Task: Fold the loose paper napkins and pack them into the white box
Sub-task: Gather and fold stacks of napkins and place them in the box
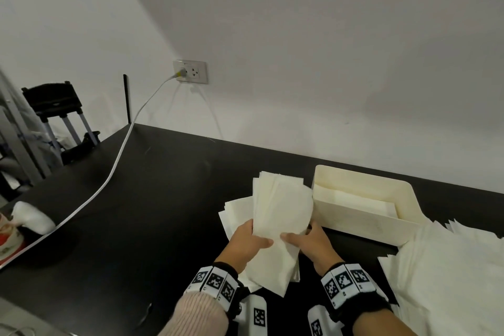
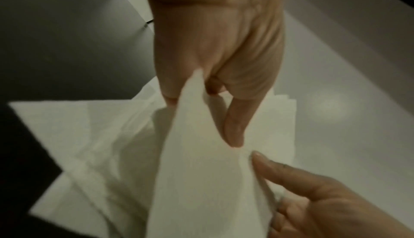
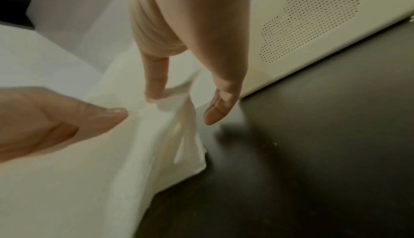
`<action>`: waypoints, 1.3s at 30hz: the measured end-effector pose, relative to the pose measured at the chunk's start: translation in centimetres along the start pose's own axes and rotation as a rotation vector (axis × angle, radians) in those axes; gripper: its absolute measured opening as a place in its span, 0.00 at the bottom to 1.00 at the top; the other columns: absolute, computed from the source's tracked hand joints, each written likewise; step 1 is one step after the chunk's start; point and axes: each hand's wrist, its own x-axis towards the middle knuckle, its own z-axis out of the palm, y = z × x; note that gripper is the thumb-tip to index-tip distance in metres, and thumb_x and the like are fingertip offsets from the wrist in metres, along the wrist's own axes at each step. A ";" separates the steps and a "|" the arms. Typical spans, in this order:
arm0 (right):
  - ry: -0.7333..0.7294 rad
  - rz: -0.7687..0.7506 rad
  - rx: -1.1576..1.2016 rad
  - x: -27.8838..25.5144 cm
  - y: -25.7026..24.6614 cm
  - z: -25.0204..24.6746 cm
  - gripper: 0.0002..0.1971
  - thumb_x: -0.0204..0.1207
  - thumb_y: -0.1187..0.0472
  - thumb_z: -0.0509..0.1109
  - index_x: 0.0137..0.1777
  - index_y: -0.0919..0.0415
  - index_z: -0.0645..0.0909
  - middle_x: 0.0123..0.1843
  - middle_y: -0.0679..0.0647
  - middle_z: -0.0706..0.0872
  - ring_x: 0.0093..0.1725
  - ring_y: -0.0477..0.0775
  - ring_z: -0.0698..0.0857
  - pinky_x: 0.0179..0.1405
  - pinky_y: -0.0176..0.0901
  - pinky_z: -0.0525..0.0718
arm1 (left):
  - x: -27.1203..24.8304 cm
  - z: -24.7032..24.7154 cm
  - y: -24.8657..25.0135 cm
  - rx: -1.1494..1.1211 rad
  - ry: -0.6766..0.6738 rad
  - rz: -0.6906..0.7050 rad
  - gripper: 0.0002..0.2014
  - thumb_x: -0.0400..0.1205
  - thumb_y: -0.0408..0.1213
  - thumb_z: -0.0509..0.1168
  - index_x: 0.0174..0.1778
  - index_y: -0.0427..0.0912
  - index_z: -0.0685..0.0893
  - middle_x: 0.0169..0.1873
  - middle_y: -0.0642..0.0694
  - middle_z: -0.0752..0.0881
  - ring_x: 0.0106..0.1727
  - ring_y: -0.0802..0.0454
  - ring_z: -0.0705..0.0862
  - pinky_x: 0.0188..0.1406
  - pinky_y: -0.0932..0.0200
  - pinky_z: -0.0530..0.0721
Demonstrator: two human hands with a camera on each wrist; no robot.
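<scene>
Both hands hold a stack of folded white napkins (image 1: 281,213) up off the black table, just left of the white box (image 1: 351,222). My left hand (image 1: 249,243) grips the stack's left edge, thumb on top. My right hand (image 1: 311,244) grips its right edge, thumb on the front and fingers behind. In the left wrist view the held napkins (image 2: 197,162) hang below my left hand (image 2: 215,75), with the right thumb (image 2: 275,169) against them. The right wrist view shows my right hand (image 3: 179,64) pinching the napkin edge (image 3: 170,132) beside the box wall (image 3: 313,29). The box holds some flat napkins (image 1: 362,203).
More napkins (image 1: 237,210) lie on the table under the held stack. A big pile of loose napkins (image 1: 450,267) covers the table's right front. A white cable (image 1: 114,169) runs from a wall socket (image 1: 191,71) across the table's left part. The wall stands close behind the box.
</scene>
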 end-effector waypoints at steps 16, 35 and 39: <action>-0.313 -0.393 -0.358 -3.8 -3.3 0.3 0.35 0.56 0.65 0.83 0.64 0.52 0.74 0.55 0.52 0.84 0.57 0.54 0.85 0.47 0.43 0.89 | -2.3 2.2 2.1 -0.203 -0.016 0.245 0.23 0.76 0.31 0.72 0.65 0.48 0.74 0.58 0.48 0.84 0.62 0.52 0.81 0.50 0.60 0.85; 0.144 -0.267 -0.058 -9.9 -0.7 -13.4 0.08 0.61 0.73 0.81 0.37 0.63 0.87 0.28 0.50 0.88 0.26 0.43 0.85 0.27 0.33 0.80 | -4.0 1.7 -1.2 -0.113 -0.125 0.247 0.14 0.70 0.19 0.73 0.47 0.39 0.86 0.45 0.45 0.89 0.47 0.51 0.87 0.43 0.67 0.87; 0.150 -0.193 0.024 -9.4 3.0 -13.5 0.14 0.60 0.75 0.80 0.43 0.60 0.87 0.43 0.58 0.89 0.41 0.54 0.86 0.43 0.40 0.81 | -4.2 2.5 -3.2 -0.067 -0.123 0.218 0.16 0.71 0.16 0.71 0.46 0.41 0.84 0.43 0.50 0.88 0.45 0.55 0.86 0.42 0.69 0.86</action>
